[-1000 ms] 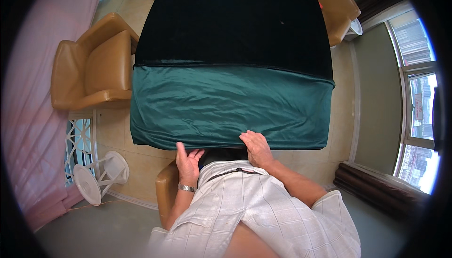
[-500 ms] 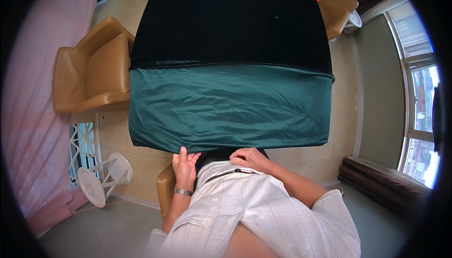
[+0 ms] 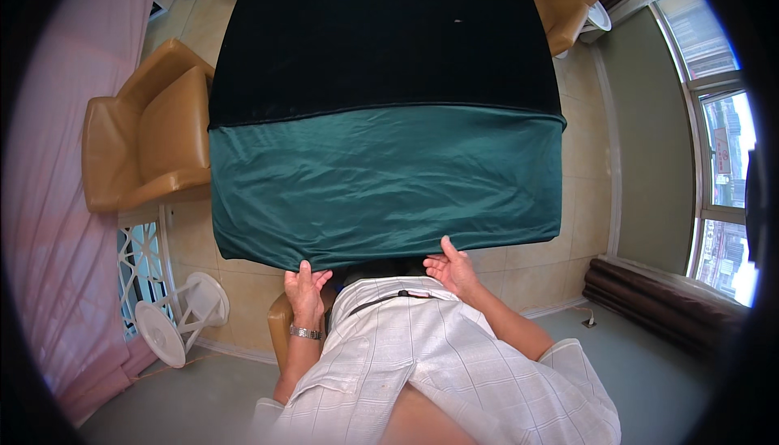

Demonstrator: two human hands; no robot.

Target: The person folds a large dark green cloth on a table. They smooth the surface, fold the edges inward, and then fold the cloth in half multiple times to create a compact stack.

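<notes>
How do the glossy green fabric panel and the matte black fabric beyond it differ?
The glossy green fabric panel shows sheen and wrinkles; the matte black fabric looks mostly smooth. The green panel has the left hand and right hand at its near edge; the black fabric has neither. The green panel covers less of the picture than the black fabric. They meet along one line.

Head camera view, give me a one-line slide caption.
Both hands at the near edge of a shiny green cloth, a tan armchair standing at left.
</notes>
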